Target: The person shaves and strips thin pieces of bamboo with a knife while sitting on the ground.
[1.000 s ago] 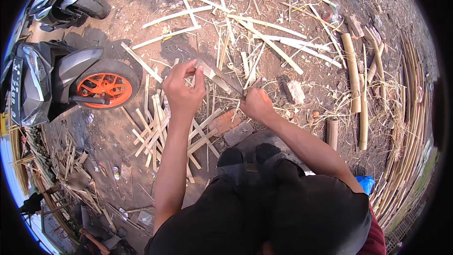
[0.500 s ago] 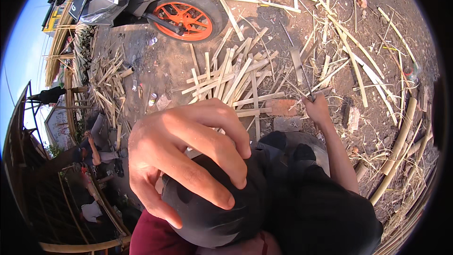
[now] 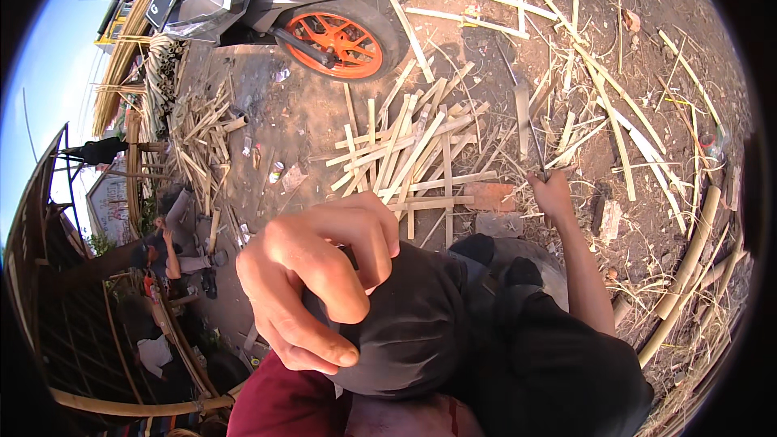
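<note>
My left hand [image 3: 316,275] is close to the view, with its fingers loosely curled, the thumb apart from them and nothing seen between. It hovers over a rounded, creased black cloth shape [image 3: 413,316] and partly covers it. Farther right, my right hand [image 3: 552,192] is closed around the near end of a long, thin knife [image 3: 523,121] that points away from me over the littered ground. Beyond my feet, a loose pile of split bamboo strips [image 3: 413,146] lies crisscrossed, left of the knife.
A parked motorcycle [image 3: 218,0] with an orange wheel stands at the far left. More bamboo strips [image 3: 202,133] are heaped below it. A person [image 3: 166,251] sits at the left near a dark shelter. Bricks [image 3: 490,196] lie before my feet; bamboo poles [image 3: 688,259] lie at right.
My left hand's fingers have curled in from a wider spread. The whole view has shifted slightly. My right hand keeps its hold on the knife.
</note>
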Demonstrator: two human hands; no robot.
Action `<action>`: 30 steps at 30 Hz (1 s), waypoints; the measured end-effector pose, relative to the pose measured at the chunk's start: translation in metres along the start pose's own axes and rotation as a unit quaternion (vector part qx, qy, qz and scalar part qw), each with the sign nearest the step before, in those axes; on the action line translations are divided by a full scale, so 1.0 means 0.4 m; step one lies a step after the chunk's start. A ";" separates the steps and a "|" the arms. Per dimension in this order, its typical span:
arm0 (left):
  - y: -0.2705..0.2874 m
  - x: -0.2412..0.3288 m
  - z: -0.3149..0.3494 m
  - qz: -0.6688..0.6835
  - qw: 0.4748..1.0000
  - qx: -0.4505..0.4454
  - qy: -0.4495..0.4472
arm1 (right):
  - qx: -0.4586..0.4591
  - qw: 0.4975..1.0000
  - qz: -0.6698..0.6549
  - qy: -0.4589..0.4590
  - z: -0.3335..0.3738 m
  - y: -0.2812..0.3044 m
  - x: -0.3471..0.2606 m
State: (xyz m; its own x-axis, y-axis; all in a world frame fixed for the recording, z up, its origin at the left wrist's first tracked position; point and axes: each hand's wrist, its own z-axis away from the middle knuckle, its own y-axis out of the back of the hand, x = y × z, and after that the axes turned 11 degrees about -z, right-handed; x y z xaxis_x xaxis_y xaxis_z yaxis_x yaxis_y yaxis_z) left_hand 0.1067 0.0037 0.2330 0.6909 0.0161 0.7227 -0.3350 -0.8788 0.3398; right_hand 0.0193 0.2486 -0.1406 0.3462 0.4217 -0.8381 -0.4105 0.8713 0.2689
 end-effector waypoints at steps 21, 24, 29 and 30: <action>-0.226 -0.656 0.066 -0.422 0.848 0.104 0.302 | 0.085 0.991 0.100 -0.023 0.046 0.030 -0.063; -0.212 -0.671 0.058 -0.422 0.850 0.098 0.298 | -0.018 0.997 0.065 -0.023 0.017 0.064 -0.057; -0.222 -0.655 0.068 -0.367 0.874 0.128 0.293 | -0.044 0.988 -0.045 -0.138 0.052 0.021 -0.012; -0.232 -0.647 0.060 -0.359 0.880 0.129 0.282 | -0.024 0.992 0.015 -0.119 0.042 0.030 0.038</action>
State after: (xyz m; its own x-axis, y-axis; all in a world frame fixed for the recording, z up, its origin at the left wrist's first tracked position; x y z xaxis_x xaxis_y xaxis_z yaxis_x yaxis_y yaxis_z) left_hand -0.0256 0.0695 0.0000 0.2135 0.7819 0.5857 0.2652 -0.6234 0.7356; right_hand 0.0340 0.2696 -0.1421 0.5210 0.4992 -0.6924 -0.4614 0.8471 0.2636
